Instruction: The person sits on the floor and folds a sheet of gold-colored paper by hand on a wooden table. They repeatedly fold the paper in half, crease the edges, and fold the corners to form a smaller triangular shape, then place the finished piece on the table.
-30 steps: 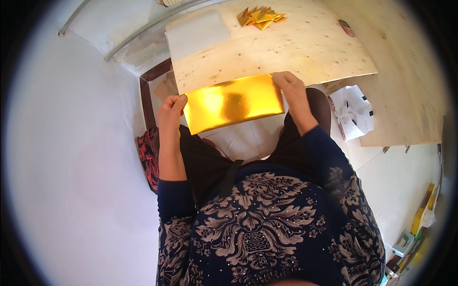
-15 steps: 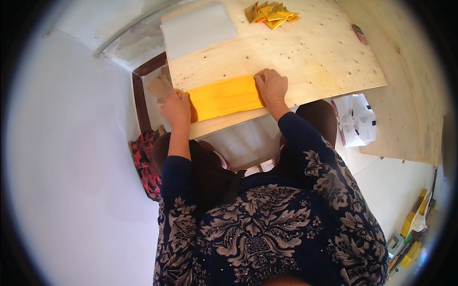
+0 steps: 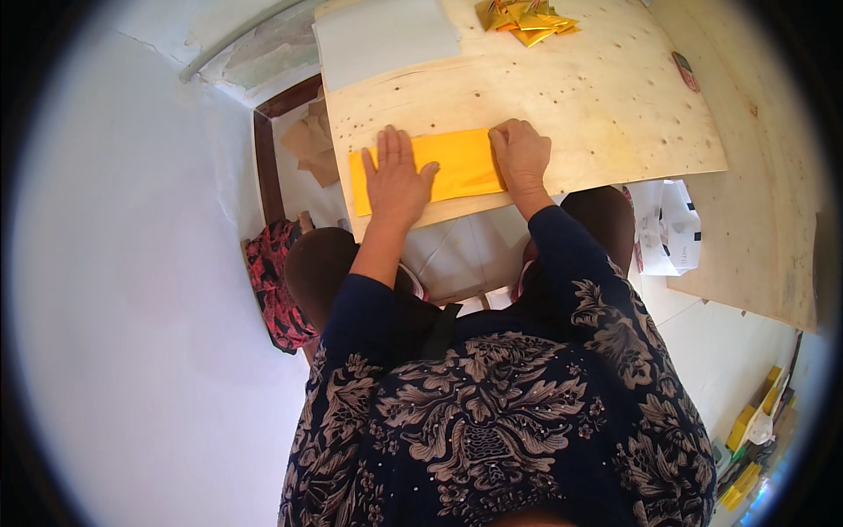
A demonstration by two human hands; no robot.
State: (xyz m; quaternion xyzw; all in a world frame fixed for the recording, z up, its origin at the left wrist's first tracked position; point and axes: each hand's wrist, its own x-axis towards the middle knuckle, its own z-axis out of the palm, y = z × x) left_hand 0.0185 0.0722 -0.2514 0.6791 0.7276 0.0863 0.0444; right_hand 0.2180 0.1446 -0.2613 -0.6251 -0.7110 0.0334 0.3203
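Note:
A long strip of folded yellow paper (image 3: pixel 465 164) lies along the near edge of the wooden table (image 3: pixel 562 97). Flat on its left part, with fingers spread, rests my left hand (image 3: pixel 397 180). My right hand (image 3: pixel 522 156) has its fingers curled closed at the paper's right end, gripping the edge there. The fingertips of that hand are partly hidden behind its own knuckles.
A stack of pale grey sheets (image 3: pixel 386 39) lies at the table's far left. Several folded shiny gold pieces (image 3: pixel 531 19) sit at the far edge. A small red and dark object (image 3: pixel 685 72) lies far right. Below the table hangs a white bag (image 3: pixel 672 228).
My left hand has let go of the paper's left end and now lies flat on top of it, farther right. My right hand stays at the right end. The view has shifted slightly.

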